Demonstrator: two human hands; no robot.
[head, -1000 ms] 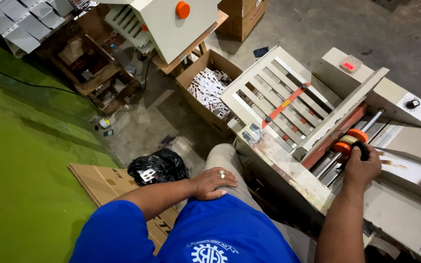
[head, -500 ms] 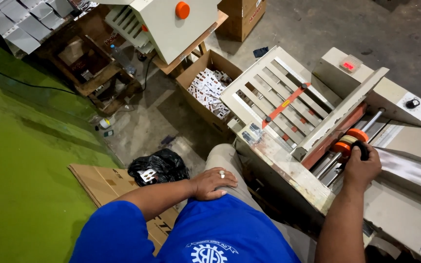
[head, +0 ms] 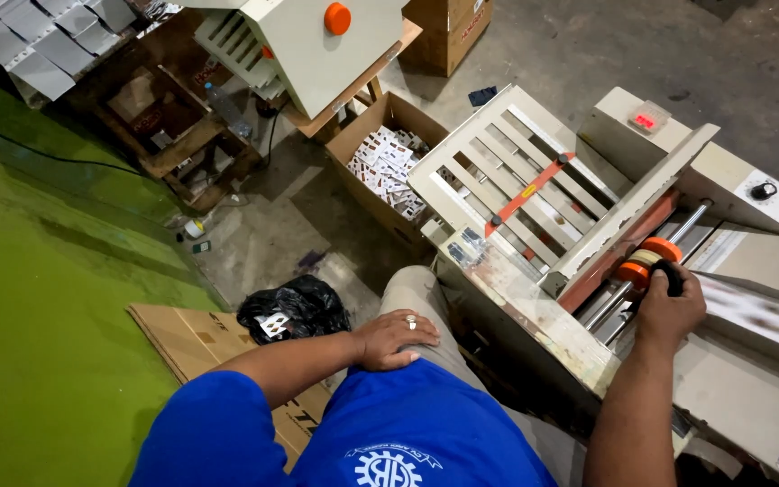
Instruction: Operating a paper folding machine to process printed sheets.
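My right hand (head: 669,311) is closed around a dark knob beside two orange rollers (head: 646,260) on the metal shafts of a cream paper-feeding machine (head: 741,180). A blurred sheet (head: 759,311) runs across the feed table just right of that hand. My left hand (head: 394,338), with a ring on one finger, lies flat on my thigh, fingers apart, holding nothing. The machine's slatted delivery tray (head: 516,180) slopes out to the left, with an orange strip across it.
An open cardboard box (head: 353,149) of small printed white cards stands on the concrete floor below the tray. A black plastic bag (head: 295,307) and flat cardboard (head: 182,338) lie by my leg. Another cream machine (head: 308,54) stands on a wooden table. Green flooring (head: 38,298) lies at left.
Both hands stay where they were. A sheet streaks across the feed table by my right hand, and its blurred position shifts between frames.
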